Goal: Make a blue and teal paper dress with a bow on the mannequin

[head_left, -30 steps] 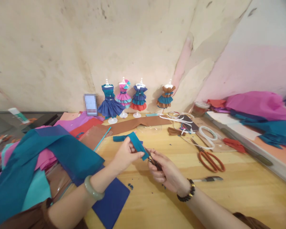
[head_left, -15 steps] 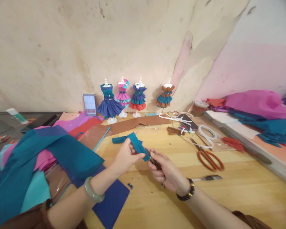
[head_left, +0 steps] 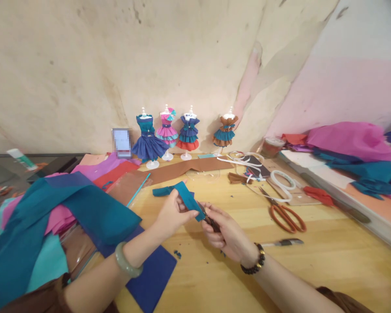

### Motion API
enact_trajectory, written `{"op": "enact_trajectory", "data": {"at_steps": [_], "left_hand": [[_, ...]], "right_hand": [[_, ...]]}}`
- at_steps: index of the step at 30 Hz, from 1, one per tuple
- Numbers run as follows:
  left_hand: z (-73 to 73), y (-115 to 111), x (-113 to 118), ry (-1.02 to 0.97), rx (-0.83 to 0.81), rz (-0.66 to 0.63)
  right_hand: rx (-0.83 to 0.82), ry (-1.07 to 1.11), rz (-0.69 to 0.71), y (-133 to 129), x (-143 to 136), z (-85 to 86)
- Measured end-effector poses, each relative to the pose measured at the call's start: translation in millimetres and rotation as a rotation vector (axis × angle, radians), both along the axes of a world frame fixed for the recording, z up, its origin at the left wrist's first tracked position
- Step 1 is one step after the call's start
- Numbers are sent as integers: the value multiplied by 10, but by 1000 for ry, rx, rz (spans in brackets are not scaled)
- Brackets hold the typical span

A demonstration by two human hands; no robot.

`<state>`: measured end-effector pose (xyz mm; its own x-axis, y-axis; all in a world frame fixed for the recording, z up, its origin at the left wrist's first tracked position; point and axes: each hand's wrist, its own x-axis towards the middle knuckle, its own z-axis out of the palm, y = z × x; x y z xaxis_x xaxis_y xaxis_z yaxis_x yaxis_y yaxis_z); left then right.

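Pinched between the thumb and fingers of my left hand (head_left: 175, 211) is a folded teal strip (head_left: 188, 198), paper or thin cloth, with one end trailing to the left. My right hand (head_left: 222, 229) is closed around a small pair of scissors (head_left: 211, 222) with dark handles, partly hidden by the fingers. Its blades meet the lower right end of the strip; whether they are parted I cannot tell. Tiny dark blue scraps (head_left: 177, 254) lie below the hands. A dark blue sheet (head_left: 154, 276) lies under my left forearm.
Several mini dress forms in ruffled dresses, one blue and teal (head_left: 150, 143), stand by the wall. Larger orange-handled scissors (head_left: 287, 217), a craft knife (head_left: 288, 242) and a roll of white tape (head_left: 283, 180) lie right. Teal sheets (head_left: 101, 211) pile up left; a phone (head_left: 122, 142) leans behind.
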<state>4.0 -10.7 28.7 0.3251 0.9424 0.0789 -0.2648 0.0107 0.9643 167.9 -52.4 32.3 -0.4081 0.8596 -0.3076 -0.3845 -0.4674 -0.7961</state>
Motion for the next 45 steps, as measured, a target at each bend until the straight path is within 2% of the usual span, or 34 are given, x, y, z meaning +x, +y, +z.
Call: {"op": "enact_trajectory", "data": {"at_steps": [30, 45], "left_hand": [[49, -48, 23, 54, -16, 1], [-1, -47, 28, 73, -22, -1]], "right_hand": [[-9, -1, 3, -5, 13, 16], [4, 2, -4, 6, 9, 2]]}}
